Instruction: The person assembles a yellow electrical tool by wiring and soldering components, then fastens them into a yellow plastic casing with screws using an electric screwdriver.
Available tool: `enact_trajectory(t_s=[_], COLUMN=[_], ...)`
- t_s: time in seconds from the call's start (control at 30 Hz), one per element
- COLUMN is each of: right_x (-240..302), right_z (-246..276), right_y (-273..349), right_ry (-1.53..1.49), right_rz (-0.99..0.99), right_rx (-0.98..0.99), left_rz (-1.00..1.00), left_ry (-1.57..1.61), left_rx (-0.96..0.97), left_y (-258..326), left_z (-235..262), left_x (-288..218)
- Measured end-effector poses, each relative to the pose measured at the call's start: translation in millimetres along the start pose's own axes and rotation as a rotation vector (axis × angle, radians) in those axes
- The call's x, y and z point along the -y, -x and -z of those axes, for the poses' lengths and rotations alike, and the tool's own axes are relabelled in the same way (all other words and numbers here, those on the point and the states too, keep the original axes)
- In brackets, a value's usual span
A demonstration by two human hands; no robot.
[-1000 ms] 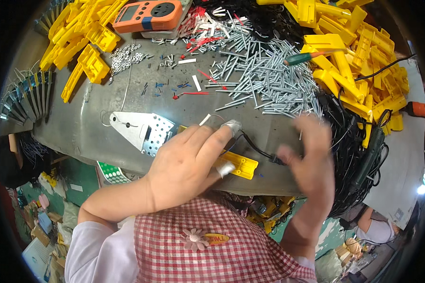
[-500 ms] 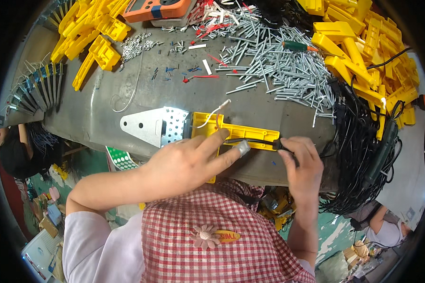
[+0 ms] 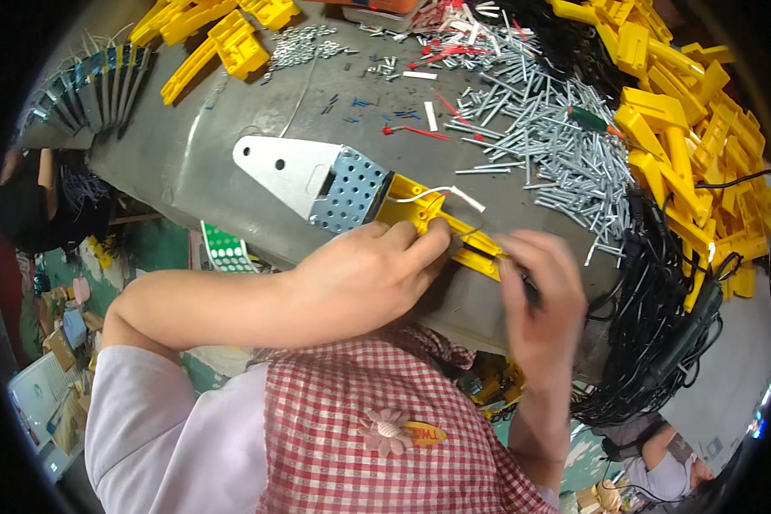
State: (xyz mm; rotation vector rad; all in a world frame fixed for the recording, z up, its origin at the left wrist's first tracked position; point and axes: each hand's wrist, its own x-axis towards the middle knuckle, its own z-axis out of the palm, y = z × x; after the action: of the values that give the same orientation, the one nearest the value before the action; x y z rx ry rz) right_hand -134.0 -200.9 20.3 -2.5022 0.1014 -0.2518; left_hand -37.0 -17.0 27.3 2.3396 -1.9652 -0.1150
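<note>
A yellow plastic handle half-shell (image 3: pixel 415 204) lies open side up, tilted down to the right. From its far-left end extends a perforated metal guard (image 3: pixel 349 188) with a flat, tapered silver plate (image 3: pixel 287 167). A white sleeved wire (image 3: pixel 454 194) curves out of the shell. My left hand (image 3: pixel 373 274) is closed on the shell's middle, thumb and fingers pinched together over the wiring. At the shell's near-right end, my right hand (image 3: pixel 546 287), slightly blurred, closes its fingers on the black cable (image 3: pixel 482 248), part of which runs inside the shell. My fingers hide the cable's entry.
Loose long screws (image 3: pixel 565 146) are heaped beyond my right hand, with a green screwdriver (image 3: pixel 589 120) on them. Yellow shells (image 3: pixel 694 128) and bundled black cables (image 3: pixel 642 343) pile up at the right. Nuts (image 3: pixel 300 47) and more yellow shells (image 3: pixel 236 43) lie at the far left.
The shell has turned clockwise, its cable end swinging nearer me. My left fingers have drawn together into a pinch. The whole view has also shifted.
</note>
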Motion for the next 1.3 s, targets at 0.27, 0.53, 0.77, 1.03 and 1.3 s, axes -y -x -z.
enact_trajectory(t_s=[0.27, 0.53, 0.77, 1.03, 1.3], right_x=[9, 10, 22, 20, 13], right_z=[-37, -45, -39, -49, -45], right_y=[-10, -12, -25, -46, -43], right_ry=[-0.161, -0.157, -0.158, 0.054, -0.022], right_rz=[-0.017, -0.052, 0.075, 0.264, 0.358], right_rx=[-0.051, -0.127, -0.017, 0.024, -0.065], left_rz=[0.122, 0.104, 0.11, 0.131, 0.143], left_ry=[0.069, 0.309, -0.065, -0.015, -0.028], left_rx=[-0.283, -0.012, -0.05, -0.127, -0.048], left_y=[-37, -23, 28, 39, 33], left_z=[26, 29, 6, -4, 1], left_x=[52, 46, -9, -11, -7])
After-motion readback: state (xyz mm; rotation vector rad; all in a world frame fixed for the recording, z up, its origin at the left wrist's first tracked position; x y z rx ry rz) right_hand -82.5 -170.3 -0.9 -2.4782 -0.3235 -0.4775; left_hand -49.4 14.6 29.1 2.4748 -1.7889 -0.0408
